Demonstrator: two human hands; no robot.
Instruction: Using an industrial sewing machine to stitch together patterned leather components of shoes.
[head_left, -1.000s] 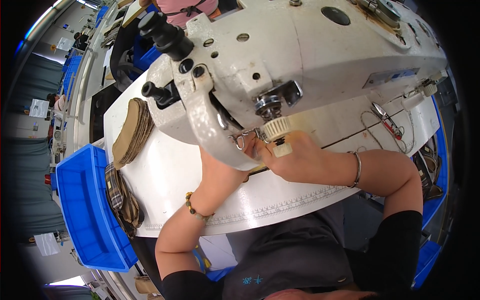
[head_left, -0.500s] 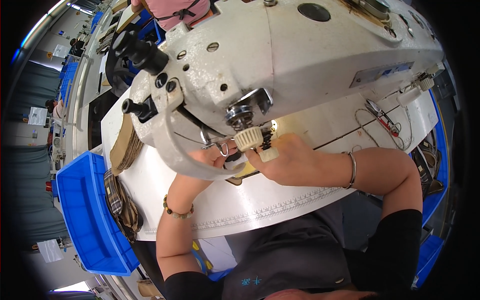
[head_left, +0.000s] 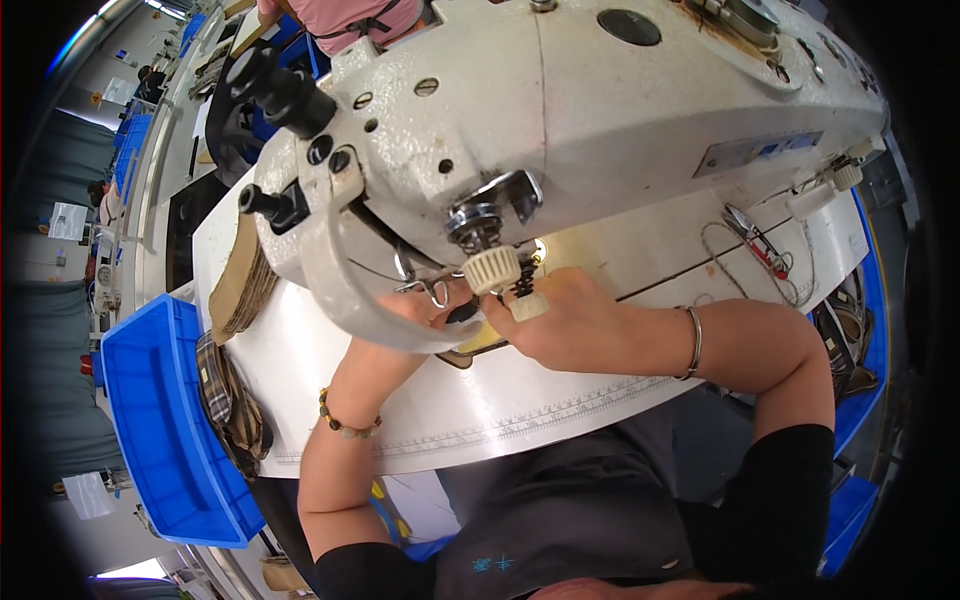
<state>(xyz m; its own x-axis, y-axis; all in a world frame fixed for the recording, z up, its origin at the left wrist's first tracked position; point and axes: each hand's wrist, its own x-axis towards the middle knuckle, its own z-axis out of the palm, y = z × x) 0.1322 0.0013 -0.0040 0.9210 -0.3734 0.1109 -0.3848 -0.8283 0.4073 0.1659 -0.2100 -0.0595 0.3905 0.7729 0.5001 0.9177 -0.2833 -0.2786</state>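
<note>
A white sewing machine [head_left: 440,150] fills the upper middle and hides much of the work under its head. My left hand [head_left: 405,325] is beneath the curved white guard, its visible fingers bent and close together beside a small dark piece [head_left: 463,311]. My right hand [head_left: 570,320] lies across from it, fingers curled in and thumb pointing toward the same dark piece. Whatever either hand pinches is hidden by the machine's knobs and guard. Just below, the brown edge of a flat piece [head_left: 457,359] shows on the white machine table [head_left: 520,410].
Stacked tan pieces [head_left: 243,280] and folded plaid fabric [head_left: 230,405] lie at the table's left edge, beside a blue bin [head_left: 180,430]. Red-handled snippers [head_left: 760,245] and a cord lie at the right. More fabric [head_left: 845,335] sits in a blue bin at far right.
The whole view has shifted slightly, with the table and bin a little further left. Both hands keep nearly the same place and pose under the machine head.
</note>
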